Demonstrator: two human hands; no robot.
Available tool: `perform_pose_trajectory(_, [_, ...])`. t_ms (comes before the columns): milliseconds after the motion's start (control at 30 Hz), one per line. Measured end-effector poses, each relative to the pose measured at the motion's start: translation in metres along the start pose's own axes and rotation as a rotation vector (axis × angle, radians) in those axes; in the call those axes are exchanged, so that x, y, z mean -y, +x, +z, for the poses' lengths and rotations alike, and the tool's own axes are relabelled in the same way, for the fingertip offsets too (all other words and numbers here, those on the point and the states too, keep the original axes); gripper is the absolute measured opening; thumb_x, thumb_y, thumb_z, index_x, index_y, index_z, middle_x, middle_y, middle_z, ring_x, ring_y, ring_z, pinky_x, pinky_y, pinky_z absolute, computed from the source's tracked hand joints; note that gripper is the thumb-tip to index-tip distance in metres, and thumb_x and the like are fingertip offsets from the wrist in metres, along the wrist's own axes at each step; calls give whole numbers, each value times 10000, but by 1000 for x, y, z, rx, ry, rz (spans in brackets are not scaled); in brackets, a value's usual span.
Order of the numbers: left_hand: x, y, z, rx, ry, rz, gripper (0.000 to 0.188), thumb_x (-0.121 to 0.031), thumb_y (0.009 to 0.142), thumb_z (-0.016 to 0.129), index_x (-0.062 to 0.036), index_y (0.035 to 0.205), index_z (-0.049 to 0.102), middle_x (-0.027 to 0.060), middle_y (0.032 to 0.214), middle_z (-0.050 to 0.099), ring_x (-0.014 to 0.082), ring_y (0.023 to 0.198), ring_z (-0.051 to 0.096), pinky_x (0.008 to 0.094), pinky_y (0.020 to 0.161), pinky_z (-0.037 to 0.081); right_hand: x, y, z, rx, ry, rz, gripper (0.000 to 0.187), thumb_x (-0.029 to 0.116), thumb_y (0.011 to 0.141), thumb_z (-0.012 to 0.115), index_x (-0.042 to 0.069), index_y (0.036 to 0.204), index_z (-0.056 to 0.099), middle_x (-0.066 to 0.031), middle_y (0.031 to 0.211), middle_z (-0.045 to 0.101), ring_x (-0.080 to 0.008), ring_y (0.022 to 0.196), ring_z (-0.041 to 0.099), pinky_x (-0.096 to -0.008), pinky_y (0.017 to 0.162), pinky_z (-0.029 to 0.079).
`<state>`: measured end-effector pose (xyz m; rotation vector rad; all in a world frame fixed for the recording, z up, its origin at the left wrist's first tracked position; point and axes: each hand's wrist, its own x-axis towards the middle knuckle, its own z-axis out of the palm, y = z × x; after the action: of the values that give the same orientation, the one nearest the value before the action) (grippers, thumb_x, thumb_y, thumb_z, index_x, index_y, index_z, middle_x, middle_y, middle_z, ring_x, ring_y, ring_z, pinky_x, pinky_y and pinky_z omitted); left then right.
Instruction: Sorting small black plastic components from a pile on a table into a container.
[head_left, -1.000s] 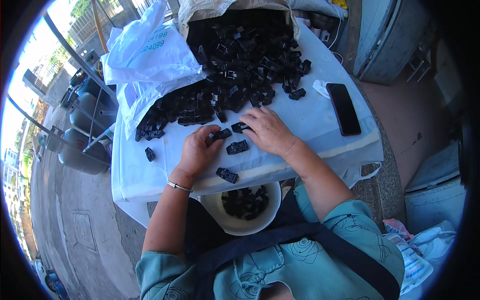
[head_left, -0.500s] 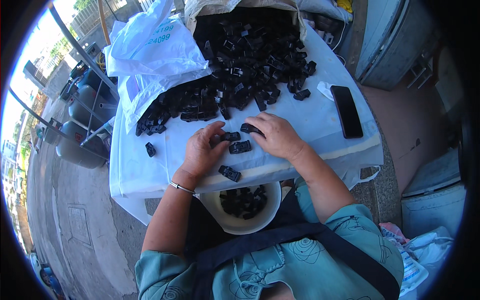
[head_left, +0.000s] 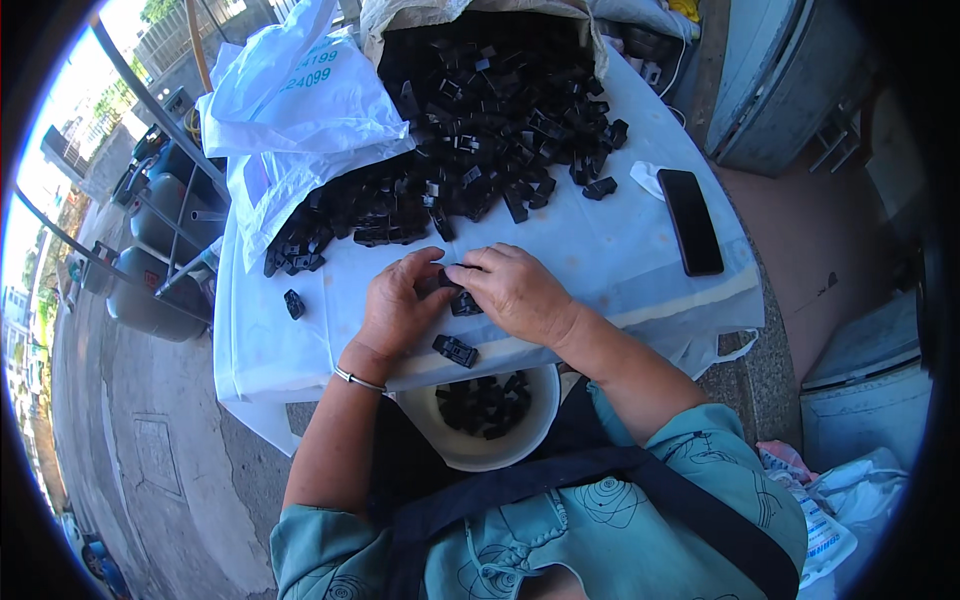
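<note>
My left hand [head_left: 395, 305] curls its thumb and fingers around a small black plastic part [head_left: 449, 278]. From the right, my right hand [head_left: 515, 292] brings its fingertips onto the same part, which they largely cover. Just beneath those fingers lies another black part [head_left: 465, 304], half hidden. Nearer the table's front edge rests a loose black part [head_left: 456, 350], and one more black piece [head_left: 294, 304] sits alone to the left. Beyond my hands spreads a large heap of similar black parts [head_left: 480, 130].
The heap spills from a sack [head_left: 420, 12] beside a crumpled white bag [head_left: 300, 110] on the white-covered table [head_left: 640, 250]. A dark phone [head_left: 690, 222] lies at right. Below the front edge, a pale bucket [head_left: 545, 412] holds several black parts. Grey tanks [head_left: 155, 300] stand at left.
My right hand has moved left to meet my left hand; both sets of fingertips are now on a part. The piece it held separately at right is no longer distinguishable. The view shifted slightly.
</note>
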<state>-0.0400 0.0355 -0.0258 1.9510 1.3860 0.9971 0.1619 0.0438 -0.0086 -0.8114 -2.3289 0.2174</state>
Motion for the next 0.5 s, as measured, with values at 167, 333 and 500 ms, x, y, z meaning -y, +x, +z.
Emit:
perform_pose_trajectory(167, [-10, 3, -14, -9, -19, 47, 446, -70, 714, 758, -64, 1135, 612, 116, 996, 646, 210, 678, 625, 305, 667, 544, 2, -8, 2, -29, -36, 30, 250, 165, 853, 638, 62, 1078, 676, -110, 1027, 650, -279, 964, 603, -398, 891, 458])
perform_pose_trajectory(333, [-17, 37, -8, -191, 459, 348, 350, -14, 800, 592, -75, 1144, 627, 117, 1063, 610, 273, 783, 642, 363, 671, 540, -11, -4, -8, 20, 66, 108, 226, 217, 906, 592, 80, 1067, 674, -102, 978, 662, -287, 945, 616, -402, 838, 479])
perform_pose_trajectory(500, [-24, 58, -5, -38, 788, 368, 220, -52, 785, 610, -84, 1000, 644, 112, 1043, 596, 321, 883, 622, 409, 770, 529, -47, 13, -17, -185, -269, 671, 168, 196, 896, 605, 65, 980, 668, -116, 934, 652, -328, 814, 628, -404, 711, 517])
